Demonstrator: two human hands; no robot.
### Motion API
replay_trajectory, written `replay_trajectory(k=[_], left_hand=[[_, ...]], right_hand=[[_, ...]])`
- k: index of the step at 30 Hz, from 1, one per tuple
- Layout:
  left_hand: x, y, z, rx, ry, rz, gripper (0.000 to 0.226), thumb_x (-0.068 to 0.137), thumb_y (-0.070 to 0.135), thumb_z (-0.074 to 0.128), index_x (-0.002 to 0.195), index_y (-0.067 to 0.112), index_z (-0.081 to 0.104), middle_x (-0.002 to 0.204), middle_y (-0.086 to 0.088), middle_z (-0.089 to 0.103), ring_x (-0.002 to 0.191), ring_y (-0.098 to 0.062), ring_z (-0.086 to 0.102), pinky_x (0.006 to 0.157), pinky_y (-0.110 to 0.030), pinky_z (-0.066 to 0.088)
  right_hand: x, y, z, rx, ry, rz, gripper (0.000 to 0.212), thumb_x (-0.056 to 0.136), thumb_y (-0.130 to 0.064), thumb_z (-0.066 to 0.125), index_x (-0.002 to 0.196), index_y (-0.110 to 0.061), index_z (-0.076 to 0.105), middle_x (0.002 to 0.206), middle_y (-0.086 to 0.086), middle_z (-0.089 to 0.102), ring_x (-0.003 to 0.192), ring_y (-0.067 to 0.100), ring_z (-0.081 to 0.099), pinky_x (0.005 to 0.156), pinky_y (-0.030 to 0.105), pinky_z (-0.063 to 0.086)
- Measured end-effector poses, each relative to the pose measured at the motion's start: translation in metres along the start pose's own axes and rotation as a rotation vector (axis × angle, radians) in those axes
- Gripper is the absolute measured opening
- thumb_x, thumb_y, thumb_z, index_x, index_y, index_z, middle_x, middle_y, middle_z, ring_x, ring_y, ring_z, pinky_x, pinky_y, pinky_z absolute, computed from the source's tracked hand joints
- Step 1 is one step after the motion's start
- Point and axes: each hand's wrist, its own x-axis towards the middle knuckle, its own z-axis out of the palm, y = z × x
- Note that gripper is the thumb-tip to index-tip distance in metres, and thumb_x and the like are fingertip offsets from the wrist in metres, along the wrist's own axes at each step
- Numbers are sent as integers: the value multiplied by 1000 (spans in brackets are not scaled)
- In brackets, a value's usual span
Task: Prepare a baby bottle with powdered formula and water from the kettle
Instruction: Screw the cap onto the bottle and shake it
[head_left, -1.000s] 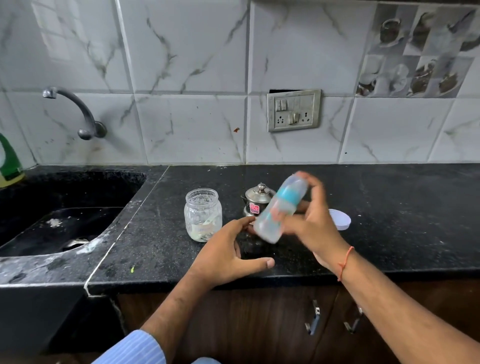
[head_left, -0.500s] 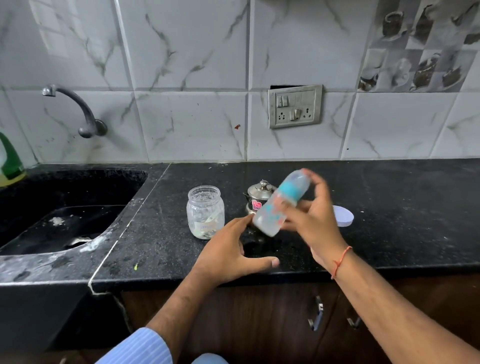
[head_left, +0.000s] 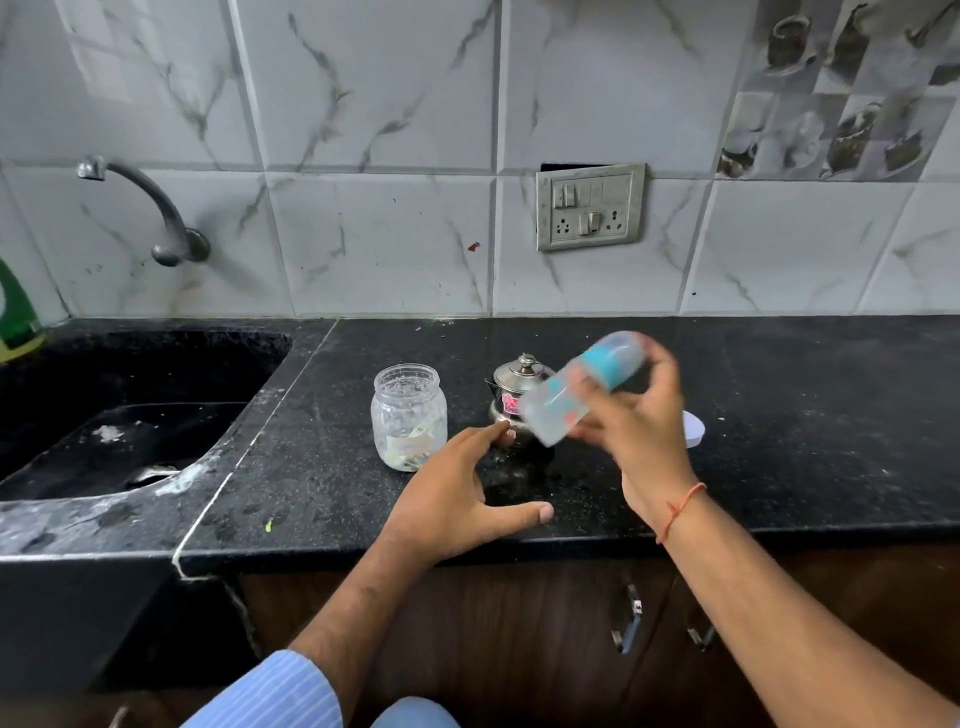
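Observation:
My right hand (head_left: 641, 436) grips a clear baby bottle (head_left: 574, 392) with a blue collar, tilted with its cap end up to the right, and the bottle is blurred. Behind the bottle stands a small steel kettle (head_left: 511, 389) with a pink sticker on the black counter (head_left: 805, 415). A clear glass jar (head_left: 409, 418) holding a little powder and a scoop stands left of the kettle, without a lid. My left hand (head_left: 462, 493) rests open on the counter in front of the kettle, fingertips near its base.
A white lid (head_left: 693, 428) lies on the counter behind my right wrist. A black sink (head_left: 104, 415) with a wall tap (head_left: 150, 208) is at the left, a green bottle (head_left: 15, 312) at its far corner. A switch plate (head_left: 589, 205) sits on the tiled wall.
The bottle in my right hand has shifted slightly and stays blurred while tilted. My left hand has stayed on the counter.

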Motion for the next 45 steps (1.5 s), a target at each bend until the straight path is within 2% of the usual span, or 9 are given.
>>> replay_trajectory(k=[8, 11, 15, 18, 22, 25, 29, 33, 45], left_hand=[[2, -2, 2, 2, 6, 8, 107, 66, 85, 85, 157, 34, 57, 125, 30, 61, 78, 14, 60, 75, -14, 46], [0, -1, 3, -1, 21, 9, 104, 67, 82, 86, 155, 33, 59, 116, 29, 61, 78, 14, 60, 71, -12, 44], [1, -4, 4, -30, 20, 30, 98, 67, 84, 85, 150, 39, 61, 122, 30, 64, 74, 11, 62, 72, -12, 46], [-1, -3, 4, -39, 37, 46, 97, 69, 85, 84, 150, 37, 62, 117, 31, 63, 79, 16, 61, 70, -9, 45], [-1, -2, 4, -100, 48, 43, 89, 74, 95, 70, 146, 44, 63, 125, 30, 66, 65, 0, 66, 65, -13, 48], [-3, 0, 3, -93, 69, 45, 94, 74, 98, 64, 147, 39, 64, 116, 29, 67, 73, 9, 65, 65, -10, 45], [-1, -3, 3, -86, 52, 36, 85, 78, 93, 69, 146, 43, 64, 122, 27, 68, 67, 2, 66, 65, -14, 47], [-1, -3, 3, -67, 56, 44, 81, 83, 81, 73, 150, 36, 64, 124, 24, 70, 76, 13, 63, 68, -10, 45], [0, -8, 6, -99, 57, 19, 73, 88, 80, 68, 147, 38, 64, 127, 25, 69, 59, -13, 65, 63, -20, 53]], right_hand=[[9, -7, -5, 2, 47, -31, 68, 86, -11, 89, 134, -38, 50, 105, 7, 81, 91, 28, 82, 65, 45, 68], [3, -2, -3, -220, -175, -36, 75, 79, -12, 94, 134, -42, 53, 109, 7, 81, 92, 27, 82, 69, 50, 68], [10, -3, -12, 44, 81, -29, 67, 86, -12, 90, 130, -44, 52, 114, 13, 79, 96, 30, 82, 65, 42, 67], [8, 0, -8, -219, -155, -52, 74, 80, -9, 93, 130, -47, 55, 110, 9, 81, 93, 28, 82, 71, 51, 68], [13, -4, -12, -22, 80, -62, 65, 86, -12, 90, 131, -40, 52, 111, 7, 80, 96, 30, 82, 66, 43, 67], [7, -6, -3, -308, -181, -77, 73, 75, -20, 96, 129, -47, 55, 116, 3, 80, 93, 26, 82, 69, 46, 67], [10, -6, -6, -176, 1, -88, 69, 80, -14, 93, 127, -47, 53, 113, 8, 79, 95, 28, 82, 72, 55, 68], [-2, -4, -11, -631, -344, -141, 84, 69, -42, 95, 137, -57, 47, 98, -12, 84, 86, 11, 82, 80, 46, 68], [37, 7, -76, -877, -168, -181, 96, 73, -36, 92, 136, -75, 31, 94, -26, 76, 85, -8, 75, 86, 33, 60]])
